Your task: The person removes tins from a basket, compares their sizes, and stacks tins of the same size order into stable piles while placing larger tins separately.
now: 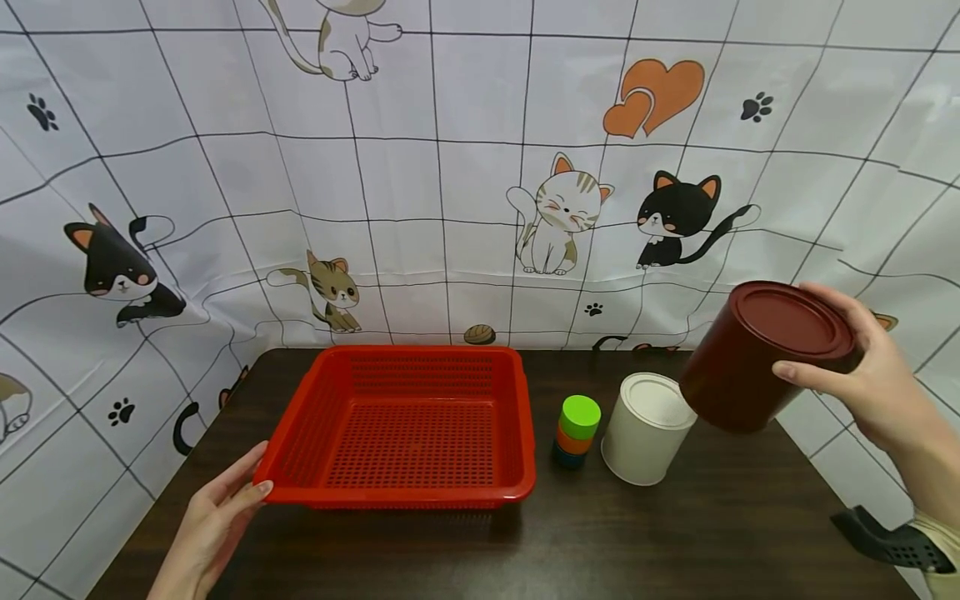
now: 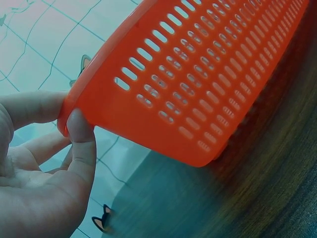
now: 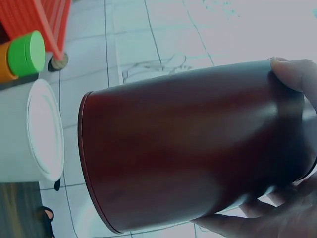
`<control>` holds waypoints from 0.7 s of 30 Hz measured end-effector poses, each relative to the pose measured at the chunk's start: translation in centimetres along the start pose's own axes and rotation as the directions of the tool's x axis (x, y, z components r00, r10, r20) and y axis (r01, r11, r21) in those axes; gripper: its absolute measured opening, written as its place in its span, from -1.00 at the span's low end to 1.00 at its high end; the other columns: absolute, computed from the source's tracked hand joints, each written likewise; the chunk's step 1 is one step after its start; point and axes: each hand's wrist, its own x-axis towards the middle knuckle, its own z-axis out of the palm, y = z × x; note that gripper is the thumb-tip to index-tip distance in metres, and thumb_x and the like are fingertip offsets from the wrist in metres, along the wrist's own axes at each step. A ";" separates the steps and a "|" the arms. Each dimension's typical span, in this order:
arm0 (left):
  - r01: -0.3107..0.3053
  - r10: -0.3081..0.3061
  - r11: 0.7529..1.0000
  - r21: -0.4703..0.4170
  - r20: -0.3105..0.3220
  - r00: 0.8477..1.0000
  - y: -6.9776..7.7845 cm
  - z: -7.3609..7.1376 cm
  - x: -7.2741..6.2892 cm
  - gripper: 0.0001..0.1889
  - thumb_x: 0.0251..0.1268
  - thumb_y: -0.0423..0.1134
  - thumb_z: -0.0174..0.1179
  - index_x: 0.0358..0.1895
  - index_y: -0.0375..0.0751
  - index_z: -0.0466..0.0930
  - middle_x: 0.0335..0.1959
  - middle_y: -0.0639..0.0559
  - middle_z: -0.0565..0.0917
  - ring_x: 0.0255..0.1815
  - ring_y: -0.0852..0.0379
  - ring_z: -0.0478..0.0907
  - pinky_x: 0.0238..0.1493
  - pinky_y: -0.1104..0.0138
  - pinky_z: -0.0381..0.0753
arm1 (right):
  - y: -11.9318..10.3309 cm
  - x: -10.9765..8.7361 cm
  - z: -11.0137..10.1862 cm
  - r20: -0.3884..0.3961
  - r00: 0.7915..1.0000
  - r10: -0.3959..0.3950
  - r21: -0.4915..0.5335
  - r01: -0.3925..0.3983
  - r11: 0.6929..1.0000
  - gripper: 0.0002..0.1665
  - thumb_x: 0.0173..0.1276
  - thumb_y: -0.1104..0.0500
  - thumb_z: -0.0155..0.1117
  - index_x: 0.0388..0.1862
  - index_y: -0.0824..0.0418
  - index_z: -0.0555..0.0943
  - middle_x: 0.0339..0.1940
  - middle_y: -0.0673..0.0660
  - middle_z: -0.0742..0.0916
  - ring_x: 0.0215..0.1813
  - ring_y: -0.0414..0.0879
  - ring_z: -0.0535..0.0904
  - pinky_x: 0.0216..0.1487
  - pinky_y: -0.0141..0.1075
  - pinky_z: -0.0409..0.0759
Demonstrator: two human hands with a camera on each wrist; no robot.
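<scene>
My right hand (image 1: 877, 375) grips a dark reddish-brown can (image 1: 750, 358) near its lidded top, thumb on one side and fingers round the other. The can is tilted and held above the table, just right of a cream-white can (image 1: 648, 429) with a lid. With thumb and fingers, my left hand (image 1: 217, 517) pinches the rim at the near left corner of a red plastic basket (image 1: 397, 498). Slotted holes cover the basket's side wall (image 2: 198, 79), and no objects lie inside it. The brown can's far end (image 3: 89, 158) points toward the white can in the right wrist view.
A small stack of round pieces, green (image 1: 581, 414) over orange over dark blue, stands between the basket and the white can. All rest on a dark wooden table (image 1: 600, 542). A white curtain (image 1: 465, 183) with cat prints hangs behind and at the sides.
</scene>
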 end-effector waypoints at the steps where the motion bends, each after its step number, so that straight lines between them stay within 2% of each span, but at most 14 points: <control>1: 0.002 -0.002 1.000 0.000 -0.002 1.000 0.0 0.0 0.0 -0.26 0.45 -0.33 0.13 0.58 -0.11 -0.03 -0.01 0.58 0.60 0.01 0.51 0.58 -0.03 0.54 0.62 | 0.2 0.1 -0.2 -0.010 1.000 0.000 -0.021 0.000 1.000 0.05 0.10 0.69 0.20 0.52 0.09 0.20 0.17 -0.10 0.57 0.07 -0.38 0.57 -0.11 -0.64 0.56; 6: -0.002 0.002 1.000 -0.009 0.001 1.000 0.1 0.1 0.0 -0.27 0.45 -0.34 0.12 0.58 -0.10 -0.01 0.00 0.57 0.60 0.01 0.51 0.58 -0.03 0.54 0.62 | 0.9 0.3 -1.0 -0.079 0.997 0.024 -0.143 -0.036 0.989 0.04 0.14 0.63 0.25 0.53 0.03 0.19 0.14 -0.16 0.52 0.05 -0.42 0.50 -0.15 -0.70 0.51; 11: -0.010 0.010 1.000 -0.017 0.005 1.000 0.0 0.0 0.0 -0.29 0.46 -0.35 0.10 0.58 -0.07 0.01 0.01 0.54 0.60 0.02 0.50 0.58 -0.04 0.54 0.62 | 1.9 0.6 -1.8 -0.139 0.989 0.047 -0.148 -0.068 0.987 0.04 0.16 0.59 0.28 0.54 0.01 0.17 0.13 -0.20 0.48 0.06 -0.42 0.44 -0.16 -0.73 0.49; 16: 0.027 -0.027 1.000 0.000 -0.008 1.000 0.1 0.0 0.0 -0.24 0.45 -0.31 0.14 0.59 -0.10 -0.05 -0.01 0.59 0.58 0.01 0.54 0.57 -0.02 0.55 0.61 | 3.5 0.8 -2.6 -0.189 0.980 0.060 -0.198 -0.097 0.975 0.07 0.18 0.55 0.31 0.57 -0.01 0.12 0.16 -0.25 0.44 0.08 -0.44 0.40 -0.16 -0.76 0.48; 21: 0.055 -0.054 0.998 0.026 -0.013 0.998 0.1 0.0 0.1 -0.20 0.43 -0.27 0.17 0.60 -0.10 -0.10 -0.02 0.63 0.54 0.01 0.57 0.55 0.01 0.57 0.60 | 5.1 0.8 -3.4 -0.234 0.969 0.085 -0.409 -0.177 0.895 0.10 0.25 0.37 0.38 0.60 -0.11 0.01 0.20 -0.32 0.39 0.10 -0.48 0.33 -0.15 -0.80 0.42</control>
